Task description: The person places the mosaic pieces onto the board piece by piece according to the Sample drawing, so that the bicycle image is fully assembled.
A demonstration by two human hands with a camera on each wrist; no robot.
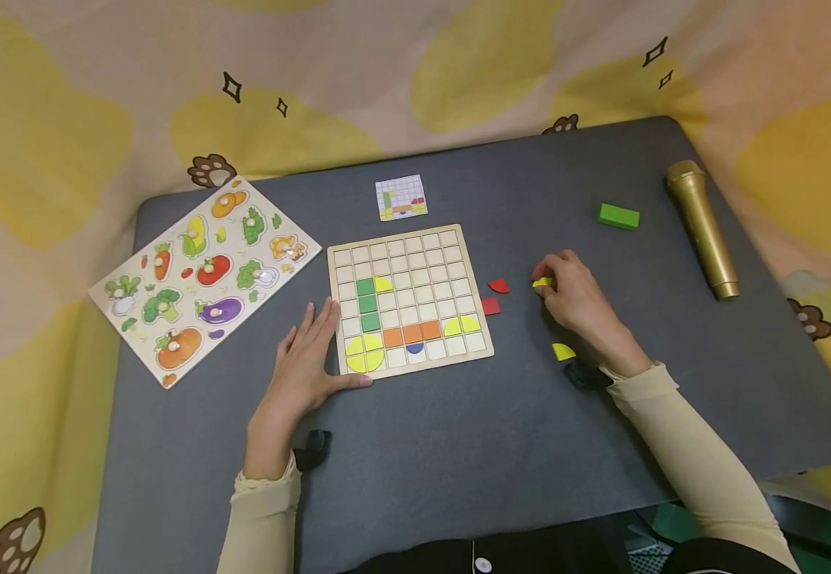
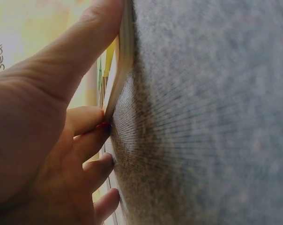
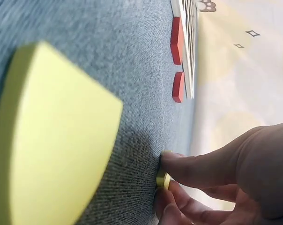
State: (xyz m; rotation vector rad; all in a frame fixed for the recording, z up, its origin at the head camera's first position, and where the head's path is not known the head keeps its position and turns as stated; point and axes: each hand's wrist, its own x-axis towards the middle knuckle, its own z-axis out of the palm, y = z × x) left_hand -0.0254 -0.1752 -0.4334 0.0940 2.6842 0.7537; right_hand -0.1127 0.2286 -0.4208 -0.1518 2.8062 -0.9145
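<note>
My right hand (image 1: 579, 301) pinches a yellow quarter-circle piece (image 3: 163, 179) between thumb and fingers, down at the grey table surface. A second yellow quarter-circle piece (image 1: 562, 351) lies nearer to me, below that wrist. Between the right hand and the wooden grid board (image 1: 485, 351) are a red quarter-circle piece (image 1: 499, 285) and a red square piece (image 1: 490, 306), the square against the board's right edge. My left hand (image 1: 299, 368) touches the board's lower left corner, fingers extended along the left side and thumb along the front edge. Green, yellow, orange and blue pieces sit in the grid.
Behind the board lies a small pattern card (image 1: 401, 198). A vegetable puzzle board (image 1: 243, 299) is at the left. Toward the right are a green block (image 1: 619, 217) and a gold microphone (image 1: 703, 231). A patterned cloth (image 1: 358, 72) hangs behind the table.
</note>
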